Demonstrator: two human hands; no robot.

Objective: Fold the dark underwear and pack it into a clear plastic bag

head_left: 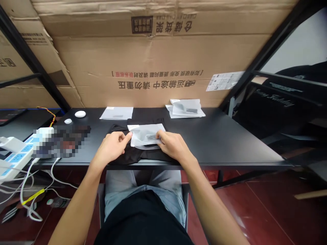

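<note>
1. The left grip (pixel 111 147) is half-curled, its index finger (pixel 129 135) touching the left edge of a frosted zip bag (pixel 143 133). It does not appear to have hold of the bag.
2. The right grip (pixel 172 146) lies across the bag's right end. Its fingers (pixel 163 139) rest on top, but I cannot tell whether the thumb pinches from below.
3. The bag sits on a black fabric garment (pixel 122 156), mid-table, and the fabric reaches the front edge of the table (pixel 217 143). A pull toward the body could drag both over that edge.
4. A ridged zip seal (pixel 146 147) runs along the bag's near side. I cannot tell whether it is closed; uneven pressure could leave part of it open, and a hard tug could crease the film.
5. Two more containers lie near the back edge: a flat frosted bag (pixel 117 113) and an overlapping pair of frosted bags (pixel 186 109). Their contents cannot be made out.
6. Two white round discs (pixel 80 114) lie near the back left corner, and a power strip (pixel 15 153) sits beyond the left end, where its cables could snag a sleeve.
</note>
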